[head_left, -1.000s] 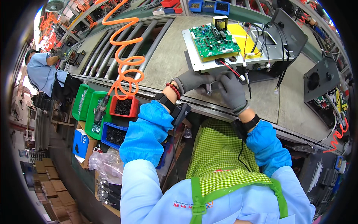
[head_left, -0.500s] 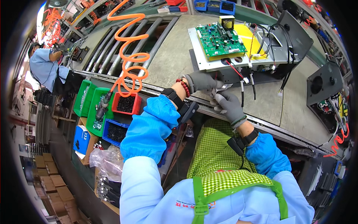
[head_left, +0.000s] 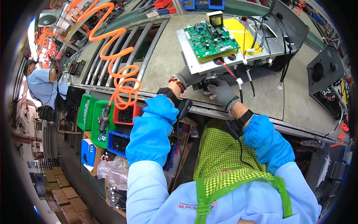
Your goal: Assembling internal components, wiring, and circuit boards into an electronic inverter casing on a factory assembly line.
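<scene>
A metal plate (head_left: 184, 41) carrying a green circuit board (head_left: 210, 40) and a yellow sheet (head_left: 238, 31) rests on a dark chassis on the bench. My left hand (head_left: 189, 76), in a grey glove, is closed at the plate's near edge, its fingertips partly hidden beneath it. My right hand (head_left: 223, 92), also gloved, bends its fingers inward just beside the left. Between them shows a small shiny piece (head_left: 211, 75), too covered to name. Red and black wires with a white connector (head_left: 239, 80) hang off the plate close to my right hand.
Left of me are green bins (head_left: 85, 112), a red bin (head_left: 125, 120) and a blue bin (head_left: 118, 143) of small parts. A power driver (head_left: 104, 117) hangs on an orange coiled hose (head_left: 110, 56) above rollers (head_left: 149, 50). Another chassis (head_left: 324, 71) stands right; a co-worker (head_left: 43, 82) is far left.
Both hands have moved forward, up against the plate's near edge, with the left fingers now partly under it. The whole view has shifted slightly.
</scene>
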### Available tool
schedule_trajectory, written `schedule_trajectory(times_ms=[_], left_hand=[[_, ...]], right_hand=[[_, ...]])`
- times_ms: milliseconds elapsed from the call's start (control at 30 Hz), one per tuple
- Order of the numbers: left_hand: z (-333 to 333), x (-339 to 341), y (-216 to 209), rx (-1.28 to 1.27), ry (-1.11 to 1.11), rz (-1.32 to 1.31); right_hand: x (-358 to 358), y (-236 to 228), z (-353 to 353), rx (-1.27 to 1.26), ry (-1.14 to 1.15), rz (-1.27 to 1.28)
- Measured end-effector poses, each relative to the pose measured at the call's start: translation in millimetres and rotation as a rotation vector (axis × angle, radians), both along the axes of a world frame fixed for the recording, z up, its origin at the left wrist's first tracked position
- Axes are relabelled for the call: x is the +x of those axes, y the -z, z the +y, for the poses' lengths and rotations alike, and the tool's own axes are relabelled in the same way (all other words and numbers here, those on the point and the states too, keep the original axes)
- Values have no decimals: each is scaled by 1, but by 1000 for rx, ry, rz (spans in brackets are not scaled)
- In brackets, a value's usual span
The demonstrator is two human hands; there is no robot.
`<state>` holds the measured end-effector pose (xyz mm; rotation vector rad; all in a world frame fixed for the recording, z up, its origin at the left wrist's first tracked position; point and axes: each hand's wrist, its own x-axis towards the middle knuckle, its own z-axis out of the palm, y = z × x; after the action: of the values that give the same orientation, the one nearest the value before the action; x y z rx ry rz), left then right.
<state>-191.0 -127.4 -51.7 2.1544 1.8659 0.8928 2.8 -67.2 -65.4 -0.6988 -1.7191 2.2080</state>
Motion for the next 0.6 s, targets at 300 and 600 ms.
schedule_trajectory(times_ms=[300, 600], left_hand=[[-11, -4, 16, 102, -127, 80], [-22, 8, 1, 32, -191, -74]], right_hand=[[4, -8, 4, 103, -133, -121], [-2, -11, -8, 45, -78, -44]])
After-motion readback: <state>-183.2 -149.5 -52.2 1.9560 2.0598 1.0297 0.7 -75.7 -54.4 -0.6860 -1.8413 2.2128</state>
